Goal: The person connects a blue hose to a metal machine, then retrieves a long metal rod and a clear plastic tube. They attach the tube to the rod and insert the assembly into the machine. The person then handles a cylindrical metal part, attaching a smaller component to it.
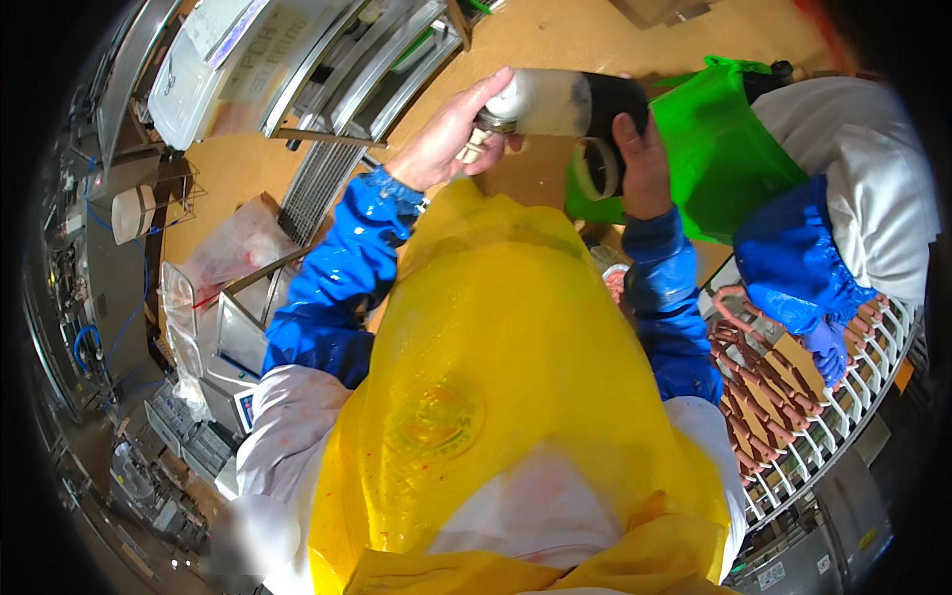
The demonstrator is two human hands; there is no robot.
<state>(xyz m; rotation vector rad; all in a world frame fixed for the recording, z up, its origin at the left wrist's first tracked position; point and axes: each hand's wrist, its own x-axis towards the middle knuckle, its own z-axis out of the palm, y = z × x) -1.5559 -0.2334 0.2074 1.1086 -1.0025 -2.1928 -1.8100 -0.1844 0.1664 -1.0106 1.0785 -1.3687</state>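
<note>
Out in front of me, a bottle-like cylinder lies on its side between my hands. Its body is translucent beige, and its right end is black with a black loop or ring below. My left hand is closed round the pale left end, where a small cream-coloured fitting pokes out beneath the fingers. At the black end, my right hand grips with the thumb on the near side; its other fingers are mostly hidden. The cylinder's exact kind cannot be made out.
A co-worker in a green apron stands close on my right, a blue-gloved hand at a white rack hung with linked sausages. Shelving with a plastic tub stands front left. Steel equipment and a bag-lined bin are left.
</note>
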